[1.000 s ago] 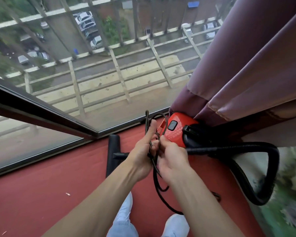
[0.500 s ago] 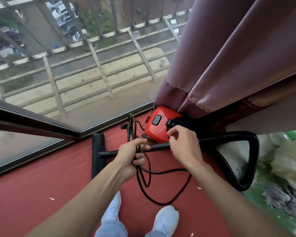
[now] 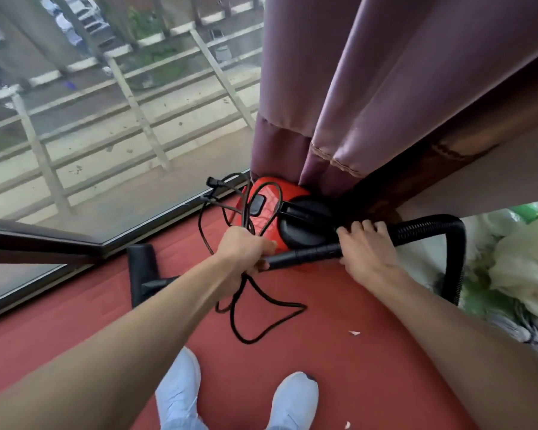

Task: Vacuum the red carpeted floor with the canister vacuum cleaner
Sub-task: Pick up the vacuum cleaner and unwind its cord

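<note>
Glossy red plastic vacuum canister (image 3: 269,200) at frame centre; ribbed matt black hose (image 3: 429,228) right; smooth satin purple curtain (image 3: 385,72) above; matt red carpet (image 3: 339,361) below.

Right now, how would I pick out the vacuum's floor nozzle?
Start at the big window and drop to the red carpet along its frame. The floor nozzle lies there, left of the left hand. It is a flat, black, rigid bar, unlike the thin looping cord or the ribbed hose.
</note>
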A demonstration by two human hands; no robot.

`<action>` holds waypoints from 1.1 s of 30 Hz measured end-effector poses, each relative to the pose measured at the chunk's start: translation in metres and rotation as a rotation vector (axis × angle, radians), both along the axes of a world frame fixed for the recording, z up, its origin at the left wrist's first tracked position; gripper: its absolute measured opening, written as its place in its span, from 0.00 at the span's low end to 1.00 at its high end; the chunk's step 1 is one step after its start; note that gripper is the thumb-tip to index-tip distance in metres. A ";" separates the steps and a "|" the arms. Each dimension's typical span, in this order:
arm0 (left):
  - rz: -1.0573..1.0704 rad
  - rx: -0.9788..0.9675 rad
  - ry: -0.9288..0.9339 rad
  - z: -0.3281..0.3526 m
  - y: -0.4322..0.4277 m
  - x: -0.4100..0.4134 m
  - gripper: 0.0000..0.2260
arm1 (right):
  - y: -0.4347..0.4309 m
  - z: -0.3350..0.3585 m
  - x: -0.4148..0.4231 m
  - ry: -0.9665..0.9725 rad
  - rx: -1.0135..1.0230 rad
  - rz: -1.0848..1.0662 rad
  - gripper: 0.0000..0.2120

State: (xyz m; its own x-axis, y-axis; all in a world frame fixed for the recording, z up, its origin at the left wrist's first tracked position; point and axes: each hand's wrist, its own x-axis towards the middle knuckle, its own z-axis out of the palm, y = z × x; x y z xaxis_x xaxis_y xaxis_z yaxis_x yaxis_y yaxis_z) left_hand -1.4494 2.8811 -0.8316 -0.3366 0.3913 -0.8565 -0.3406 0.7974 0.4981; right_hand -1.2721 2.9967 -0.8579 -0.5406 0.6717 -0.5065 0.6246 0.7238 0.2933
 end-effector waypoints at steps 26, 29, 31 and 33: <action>-1.234 0.226 0.946 -0.078 0.101 0.032 0.26 | -0.028 0.021 0.021 0.258 0.120 -0.461 0.13; -1.188 0.249 0.936 -0.082 0.098 0.036 0.28 | -0.037 0.009 0.016 0.505 0.132 -0.620 0.16; -1.169 0.258 0.939 -0.082 0.096 0.039 0.26 | -0.043 0.005 0.010 0.658 0.149 -0.687 0.18; -1.141 0.269 0.943 -0.083 0.095 0.040 0.19 | -0.045 0.000 0.003 0.790 0.226 -0.734 0.16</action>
